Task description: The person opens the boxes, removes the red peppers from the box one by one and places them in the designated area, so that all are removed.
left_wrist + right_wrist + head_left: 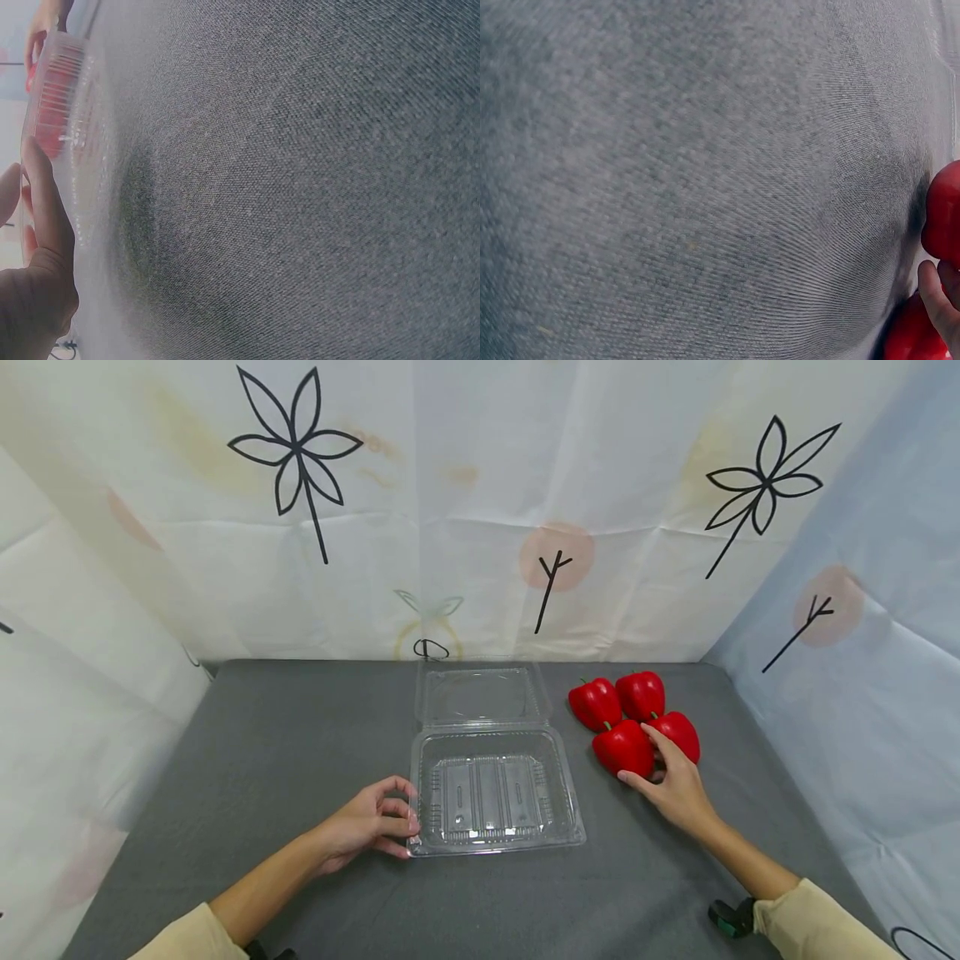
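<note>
A clear plastic clamshell container (491, 852) sits on the grey table with its lid (483, 693) laid open behind it. My left hand (375, 822) holds the container's left rim, fingers bent at the edge; in the left wrist view, the thumb and fingers lie about that rim (46, 97). Four is avoided here: several red bell peppers stand grouped right of the container. My right hand (675, 785) grips the front-left bell pepper (622, 748), thumb low on its near side and fingers at its right. Another bell pepper (677, 735) is close behind those fingers.
Two more red bell peppers (595, 703) (641, 693) stand at the back of the group. A white patterned cloth (480, 510) hangs behind the grey table (300, 727) and along both sides.
</note>
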Tool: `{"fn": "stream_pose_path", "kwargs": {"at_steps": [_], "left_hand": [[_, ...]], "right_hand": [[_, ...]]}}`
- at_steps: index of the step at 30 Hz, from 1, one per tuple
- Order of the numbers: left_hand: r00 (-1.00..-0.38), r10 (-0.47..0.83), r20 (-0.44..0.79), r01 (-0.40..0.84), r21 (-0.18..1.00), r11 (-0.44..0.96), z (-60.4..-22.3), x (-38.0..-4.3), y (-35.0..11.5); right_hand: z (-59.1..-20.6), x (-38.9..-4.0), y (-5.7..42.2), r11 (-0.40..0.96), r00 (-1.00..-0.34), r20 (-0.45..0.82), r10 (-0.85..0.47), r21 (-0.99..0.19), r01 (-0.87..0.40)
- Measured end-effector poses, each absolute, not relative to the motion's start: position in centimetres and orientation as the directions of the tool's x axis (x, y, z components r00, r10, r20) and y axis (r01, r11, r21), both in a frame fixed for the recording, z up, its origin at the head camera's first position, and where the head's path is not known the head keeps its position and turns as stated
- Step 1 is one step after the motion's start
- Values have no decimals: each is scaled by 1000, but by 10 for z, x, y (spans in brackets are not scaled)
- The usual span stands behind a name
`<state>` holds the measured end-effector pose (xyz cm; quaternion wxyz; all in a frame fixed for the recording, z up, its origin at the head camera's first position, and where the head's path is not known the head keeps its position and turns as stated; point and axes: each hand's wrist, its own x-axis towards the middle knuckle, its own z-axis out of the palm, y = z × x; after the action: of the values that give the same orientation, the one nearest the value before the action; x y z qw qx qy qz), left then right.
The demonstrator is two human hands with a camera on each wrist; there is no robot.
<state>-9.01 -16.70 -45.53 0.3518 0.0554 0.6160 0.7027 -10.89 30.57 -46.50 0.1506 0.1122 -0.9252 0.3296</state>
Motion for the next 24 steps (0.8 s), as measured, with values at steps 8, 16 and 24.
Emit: {"fn": "stream_pose_path", "kwargs": {"at_steps": [8, 16, 24], "left_hand": [[-742, 562, -365, -431, 902, 17, -455, -89, -167], [-738, 562, -373, -439, 898, 19, -454, -89, -166], [-731, 568, -377, -444, 896, 22, -452, -88, -167]], "right_hand": [[-467, -109, 304, 765, -931, 341, -131, -562, -314], [-465, -109, 306, 779, -933, 332, -141, -545, -312], [-458, -106, 303, 798, -934, 329, -141, -521, -304]]}}
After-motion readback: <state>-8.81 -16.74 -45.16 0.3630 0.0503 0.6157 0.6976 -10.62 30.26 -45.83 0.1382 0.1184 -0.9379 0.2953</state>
